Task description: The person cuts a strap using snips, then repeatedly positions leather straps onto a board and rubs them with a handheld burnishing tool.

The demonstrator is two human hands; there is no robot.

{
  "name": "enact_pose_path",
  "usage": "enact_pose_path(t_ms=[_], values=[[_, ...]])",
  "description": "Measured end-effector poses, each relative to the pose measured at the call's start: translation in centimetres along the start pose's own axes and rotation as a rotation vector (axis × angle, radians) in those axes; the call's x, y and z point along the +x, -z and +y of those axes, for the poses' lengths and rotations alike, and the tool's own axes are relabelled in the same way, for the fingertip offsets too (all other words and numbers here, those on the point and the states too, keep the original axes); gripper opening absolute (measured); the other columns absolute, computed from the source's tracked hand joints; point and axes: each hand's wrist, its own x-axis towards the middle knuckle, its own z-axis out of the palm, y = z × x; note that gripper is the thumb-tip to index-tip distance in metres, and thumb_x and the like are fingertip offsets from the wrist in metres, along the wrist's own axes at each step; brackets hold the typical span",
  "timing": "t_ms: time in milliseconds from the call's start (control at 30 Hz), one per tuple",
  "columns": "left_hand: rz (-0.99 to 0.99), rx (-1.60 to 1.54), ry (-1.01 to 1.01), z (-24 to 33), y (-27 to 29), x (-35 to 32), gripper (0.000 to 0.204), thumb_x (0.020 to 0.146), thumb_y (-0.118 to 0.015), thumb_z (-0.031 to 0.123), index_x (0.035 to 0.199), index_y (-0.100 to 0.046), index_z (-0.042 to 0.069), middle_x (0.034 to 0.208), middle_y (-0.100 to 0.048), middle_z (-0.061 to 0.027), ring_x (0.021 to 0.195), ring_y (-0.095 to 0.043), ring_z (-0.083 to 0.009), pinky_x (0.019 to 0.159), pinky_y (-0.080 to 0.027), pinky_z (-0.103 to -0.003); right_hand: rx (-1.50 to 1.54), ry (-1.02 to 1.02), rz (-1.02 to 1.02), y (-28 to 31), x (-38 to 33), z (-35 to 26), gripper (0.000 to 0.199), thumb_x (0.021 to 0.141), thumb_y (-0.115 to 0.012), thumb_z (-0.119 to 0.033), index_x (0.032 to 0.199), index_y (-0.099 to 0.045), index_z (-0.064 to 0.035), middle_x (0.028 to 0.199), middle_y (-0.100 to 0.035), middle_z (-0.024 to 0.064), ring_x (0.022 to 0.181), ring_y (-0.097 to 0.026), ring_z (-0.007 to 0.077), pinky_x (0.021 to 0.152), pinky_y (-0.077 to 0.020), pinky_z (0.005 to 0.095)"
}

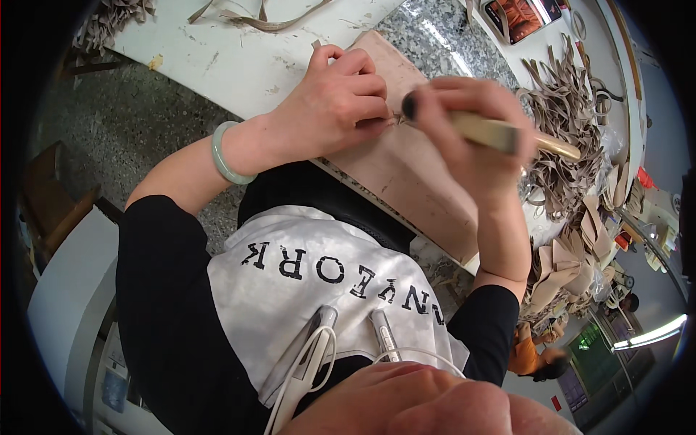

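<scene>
My left hand (339,101), with a pale green bangle (227,154) on its wrist, rests on a flat pinkish-tan board (428,174). Its fingers are curled and pressed together at a small brown strip (397,118), mostly hidden under the fingertips. A short strip end (316,45) sticks up beside the knuckles. Just to the right, my right hand (475,123) is closed round a wooden-handled tool (484,132), blurred by motion. The tool's dark round end (409,106) is close to the left fingertips, and a light wooden rod (557,145) extends beyond the palm.
Grey-brown strips (569,130) lie heaped on the right, with flat tan pieces (573,264) nearer me. A granite slab (442,36) lies behind the board, and a phone (523,18) beyond it. Loose straps (279,25) lie on the white table (210,72). A person in orange (533,355) is at far right.
</scene>
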Motion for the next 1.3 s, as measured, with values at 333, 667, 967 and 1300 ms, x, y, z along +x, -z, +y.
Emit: enact_pose_path(t_ms=[333,667,967,1300], values=[[0.011,-0.037,0.002,-0.4,0.4,-0.4,0.019,0.074,-0.082,0.010,0.088,-0.071,0.010,0.094,-0.066,0.0028,0.102,-0.059,-0.0209,0.098,-0.035,-0.043,-0.112,-0.020,-0.121,-0.5,-0.9,-0.6,0.023,0.076,-0.085,-0.009,0.078,-0.063,-0.0139,0.071,-0.072,-0.0038,0.057,-0.065,0.0146,0.057,-0.0404,0.0282],[0.030,-0.027,0.042,-0.4,0.2,-0.5,0.018,0.076,-0.083,0.010,0.090,-0.071,0.012,0.092,-0.065,0.0043,0.101,-0.058,-0.0192,0.097,-0.034,-0.042,0.029,-0.081,-0.032,-0.3,-0.5,-0.6,0.023,0.076,-0.085,-0.007,0.078,-0.063,-0.0129,0.075,-0.074,-0.0019,0.057,-0.066,0.0143,0.058,-0.0410,0.0274],[-0.020,-0.084,0.015,-1.3,0.4,-0.1,0.016,0.076,-0.082,0.011,0.089,-0.073,0.013,0.094,-0.064,0.0050,0.105,-0.056,-0.0207,0.099,-0.033,-0.043,-0.048,-0.020,-0.132,0.1,-0.6,-0.2,0.022,0.076,-0.086,-0.006,0.077,-0.065,-0.0123,0.076,-0.074,-0.0025,0.056,-0.065,0.0158,0.060,-0.0451,0.0278],[-0.176,-0.042,-0.111,-0.8,1.4,2.2,0.013,0.079,-0.080,0.014,0.092,-0.077,0.015,0.088,-0.061,0.0057,0.105,-0.056,-0.0174,0.103,-0.030,-0.046,0.016,-0.255,-0.070,1.6,-3.1,-0.6,0.023,0.076,-0.086,-0.004,0.074,-0.064,-0.0107,0.078,-0.076,0.0015,0.057,-0.064,0.0141,0.062,-0.0446,0.0280]])
